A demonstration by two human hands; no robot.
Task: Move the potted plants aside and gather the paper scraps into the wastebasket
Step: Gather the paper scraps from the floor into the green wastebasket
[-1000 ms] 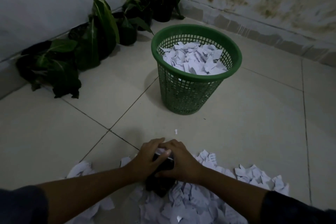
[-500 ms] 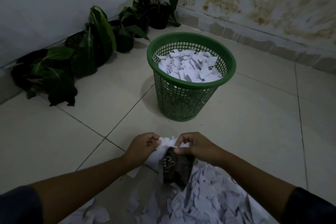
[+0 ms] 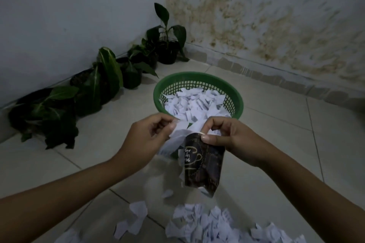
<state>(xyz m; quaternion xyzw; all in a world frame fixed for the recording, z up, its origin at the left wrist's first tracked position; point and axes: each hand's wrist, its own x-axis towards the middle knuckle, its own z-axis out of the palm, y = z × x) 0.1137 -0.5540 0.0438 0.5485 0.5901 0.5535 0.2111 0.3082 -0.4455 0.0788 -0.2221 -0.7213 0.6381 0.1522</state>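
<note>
A green mesh wastebasket (image 3: 235, 92) stands on the tiled floor, filled with white paper scraps (image 3: 195, 102). Just in front of its near rim my two hands hold a bundle of white scraps (image 3: 176, 136) together with a dark printed wrapper (image 3: 203, 163) that hangs down. My left hand (image 3: 146, 136) pinches the scraps from the left. My right hand (image 3: 223, 134) pinches the wrapper's top edge and scraps. More loose scraps (image 3: 207, 223) lie on the floor below my arms. Several potted plants (image 3: 106, 77) line the left wall.
The plants run from the room's corner (image 3: 167, 45) along the left wall to a leafy one at far left (image 3: 49, 112). A stained wall with a low skirting (image 3: 276, 77) closes off the right side. Bare tiles (image 3: 296, 144) lie to the right of the basket.
Both hands have lifted the bundle of scraps and the dark wrapper off the floor pile and carried it up toward the basket's near rim. A few scraps trail down.
</note>
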